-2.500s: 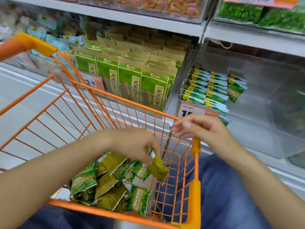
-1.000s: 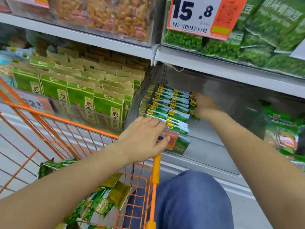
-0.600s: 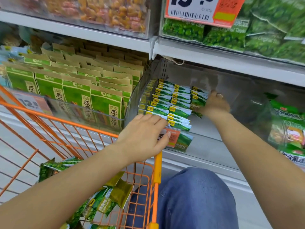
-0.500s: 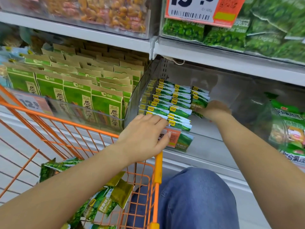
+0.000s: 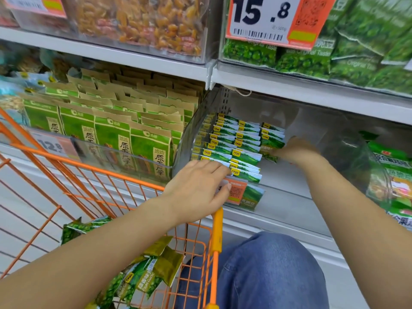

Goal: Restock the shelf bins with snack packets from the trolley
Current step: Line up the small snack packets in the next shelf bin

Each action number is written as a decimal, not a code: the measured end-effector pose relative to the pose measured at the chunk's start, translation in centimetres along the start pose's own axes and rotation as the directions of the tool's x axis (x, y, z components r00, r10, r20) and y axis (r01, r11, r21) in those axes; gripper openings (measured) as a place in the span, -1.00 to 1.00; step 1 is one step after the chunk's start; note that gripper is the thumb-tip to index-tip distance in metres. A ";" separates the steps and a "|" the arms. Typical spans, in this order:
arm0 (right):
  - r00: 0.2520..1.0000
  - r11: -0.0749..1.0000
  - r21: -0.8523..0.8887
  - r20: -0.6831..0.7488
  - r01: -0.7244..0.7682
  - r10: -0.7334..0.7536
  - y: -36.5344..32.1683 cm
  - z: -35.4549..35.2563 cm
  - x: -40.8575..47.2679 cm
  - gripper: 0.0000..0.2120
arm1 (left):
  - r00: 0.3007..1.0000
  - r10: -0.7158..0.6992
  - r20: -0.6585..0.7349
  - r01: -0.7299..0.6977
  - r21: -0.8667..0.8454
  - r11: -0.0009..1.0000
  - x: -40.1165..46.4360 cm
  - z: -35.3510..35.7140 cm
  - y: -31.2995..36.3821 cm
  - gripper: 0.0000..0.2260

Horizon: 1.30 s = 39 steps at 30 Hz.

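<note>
Now the right hand point(image 5: 294, 150) pinches a packet point(image 5: 270, 156) at the third row's front, long axis across the bin point(image 5: 289, 197). Left hand point(image 5: 200, 188) lies flat, fingers straight, on the nearest stack point(image 5: 245, 170), with the trolley point(image 5: 217, 230) below it.

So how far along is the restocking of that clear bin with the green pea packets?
Partly done. Two rows of green pea packets already stand along the clear bin's left side. In hand: the right hand is at a short third row, while the left hand rests on the bin's front edge. Left: more pea packets lie in the orange trolley, and most of the bin is unfilled.
</note>
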State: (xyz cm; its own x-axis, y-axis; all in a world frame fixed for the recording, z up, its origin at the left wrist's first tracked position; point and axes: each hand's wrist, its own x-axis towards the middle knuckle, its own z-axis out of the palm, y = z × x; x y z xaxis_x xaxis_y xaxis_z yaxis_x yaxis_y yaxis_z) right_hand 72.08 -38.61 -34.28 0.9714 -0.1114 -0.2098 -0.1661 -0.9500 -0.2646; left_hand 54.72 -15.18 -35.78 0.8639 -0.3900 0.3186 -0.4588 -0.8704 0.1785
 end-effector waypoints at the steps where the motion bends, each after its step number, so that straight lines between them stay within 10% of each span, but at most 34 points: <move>1: 1.000 0.997 -0.078 -0.016 -0.010 0.009 -0.1 -1.2 -0.6 -0.44 | 0.999 0.047 -0.020 -0.047 -0.006 0.999 -0.2 -0.5 -0.2 -0.64; 7: 0.879 0.916 -0.121 -0.260 0.382 -0.401 -3.9 -3.2 -10.0 -0.65 | 0.945 0.317 -0.084 -0.310 0.092 0.946 -5.0 -5.8 -1.7 -0.79; 11: 0.602 0.638 0.016 -0.348 0.770 -0.718 -8.2 1.5 -18.4 -0.80 | 0.947 0.019 0.322 -0.070 0.149 0.986 -9.2 -6.3 -3.8 -0.73; 17: 0.387 0.390 0.111 0.055 0.914 -0.921 -11.5 7.4 -22.1 -0.76 | 0.320 -0.220 0.922 0.165 0.175 0.971 -13.1 -2.9 -6.1 -0.65; 23: 0.426 0.413 -0.107 0.169 0.904 -0.889 -11.9 8.4 -21.6 -0.63 | 0.102 -0.147 0.984 -0.164 0.162 0.973 -16.1 0.1 -5.1 -0.67; 26: 0.437 0.434 -0.053 0.141 0.899 -0.888 -11.9 8.4 -21.7 -0.66 | 0.141 -0.131 0.981 -0.179 0.156 0.971 -15.4 -0.3 -5.1 -0.67; 28: 0.464 0.473 0.069 0.118 0.878 -0.878 -11.7 8.3 -21.6 -0.70 | 0.236 -0.087 0.968 0.178 0.045 0.983 -14.1 -2.2 -6.5 -0.70; 33: 0.553 0.457 0.600 0.030 0.657 -0.833 -11.1 7.9 -21.3 -0.75 | 0.724 -0.181 0.665 0.596 -0.472 0.650 -12.1 -8.9 -9.0 -0.84; 39: 0.708 0.480 0.832 0.161 0.276 -0.687 -11.9 6.9 -21.6 -0.48 | 0.909 -0.414 0.053 0.210 -0.915 0.344 -11.7 -11.3 -7.9 -0.90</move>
State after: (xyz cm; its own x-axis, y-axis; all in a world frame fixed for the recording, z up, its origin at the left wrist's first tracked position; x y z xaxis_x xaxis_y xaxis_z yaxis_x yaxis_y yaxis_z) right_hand 51.91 -22.85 -33.06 0.7749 0.6209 -0.1187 0.0473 -0.2442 -0.9686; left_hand 45.91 -0.34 -30.36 0.9860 -0.0101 0.1662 -0.1663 -0.1069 0.9803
